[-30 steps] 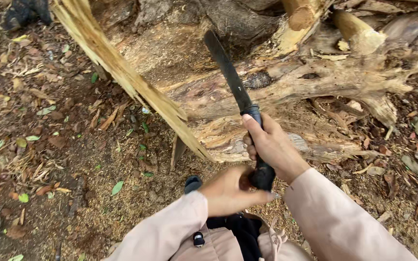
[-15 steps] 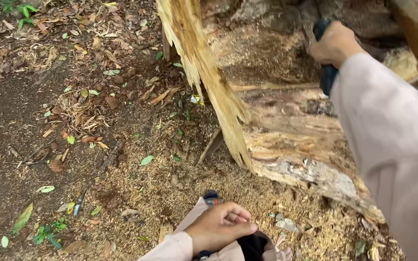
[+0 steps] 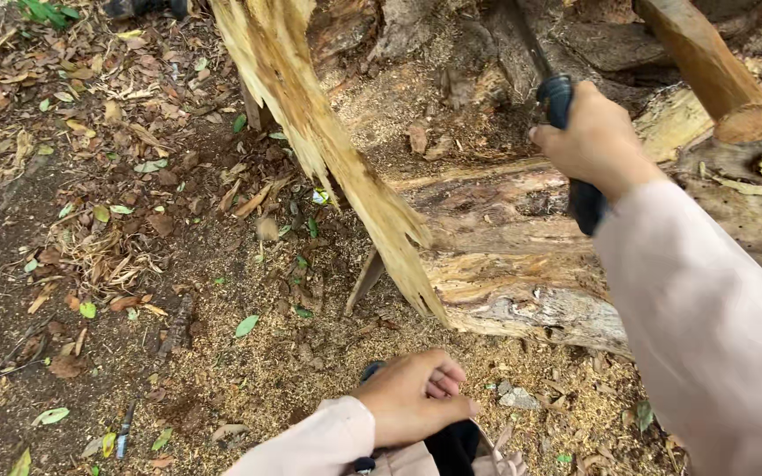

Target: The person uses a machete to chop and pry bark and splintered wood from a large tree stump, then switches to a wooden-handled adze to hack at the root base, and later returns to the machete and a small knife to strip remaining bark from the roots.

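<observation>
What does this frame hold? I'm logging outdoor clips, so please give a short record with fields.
setting: forest ground with dry leaves and sawdust
right hand: gripping a dark tool handle, raised over the log
left hand: loosely curled, resting near the person's lap, holding nothing visible
log: lying down, splintered
pale split strip: slanting up from the log

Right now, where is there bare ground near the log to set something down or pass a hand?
Most open: the sawdust-strewn ground between the left hand and the leaf litter. A narrow strip runs under the log, beside the splintered slab. It is crowded at upper right, where the right hand grips the black-handled blade under the round pole.
</observation>
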Action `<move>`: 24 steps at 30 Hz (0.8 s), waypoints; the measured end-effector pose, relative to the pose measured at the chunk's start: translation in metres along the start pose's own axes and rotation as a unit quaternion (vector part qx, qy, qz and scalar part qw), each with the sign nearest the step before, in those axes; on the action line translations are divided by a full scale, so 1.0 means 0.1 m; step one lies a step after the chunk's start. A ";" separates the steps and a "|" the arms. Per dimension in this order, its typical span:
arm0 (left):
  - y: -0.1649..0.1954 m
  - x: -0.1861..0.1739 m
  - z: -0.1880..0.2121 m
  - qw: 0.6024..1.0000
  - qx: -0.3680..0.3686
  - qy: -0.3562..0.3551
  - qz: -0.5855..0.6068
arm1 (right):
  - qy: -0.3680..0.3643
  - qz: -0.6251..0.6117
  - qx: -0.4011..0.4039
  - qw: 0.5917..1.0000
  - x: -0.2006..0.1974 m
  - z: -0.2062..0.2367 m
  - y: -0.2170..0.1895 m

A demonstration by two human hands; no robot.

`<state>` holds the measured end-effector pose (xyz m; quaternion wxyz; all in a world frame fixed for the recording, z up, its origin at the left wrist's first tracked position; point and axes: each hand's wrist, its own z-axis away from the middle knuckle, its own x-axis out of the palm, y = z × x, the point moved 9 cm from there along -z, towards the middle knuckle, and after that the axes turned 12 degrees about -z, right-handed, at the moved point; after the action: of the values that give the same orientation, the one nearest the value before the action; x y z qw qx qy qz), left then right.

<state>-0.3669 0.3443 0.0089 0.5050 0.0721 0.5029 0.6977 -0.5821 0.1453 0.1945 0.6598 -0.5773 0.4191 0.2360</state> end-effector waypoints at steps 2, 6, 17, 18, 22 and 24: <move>0.03 0.05 0.01 1.000 0.022 -0.006 0.008 | -0.040 0.030 0.031 0.998 0.24 -0.04 -0.08; -0.17 0.23 0.10 0.996 0.015 -0.072 0.055 | -0.167 -0.013 0.037 0.985 0.85 0.75 0.16; 0.04 0.10 0.05 0.985 0.027 -0.133 -0.107 | -0.064 0.019 -0.014 0.998 0.21 1.34 0.35; 0.10 0.13 0.07 0.985 0.040 -0.135 -0.100 | -0.085 0.039 -0.029 0.995 0.28 1.42 0.29; 0.24 0.29 0.13 0.983 0.064 -0.147 -0.093 | -0.281 -0.050 -0.029 0.958 0.43 2.01 0.30; 0.22 0.36 0.18 0.980 0.050 -0.159 -0.109 | -0.312 -0.051 0.008 0.949 0.38 2.08 0.41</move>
<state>-0.3868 0.3841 0.0200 0.6474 0.1513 0.4552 0.5922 -0.5360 0.3472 0.1365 0.7733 -0.4903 0.1638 0.3671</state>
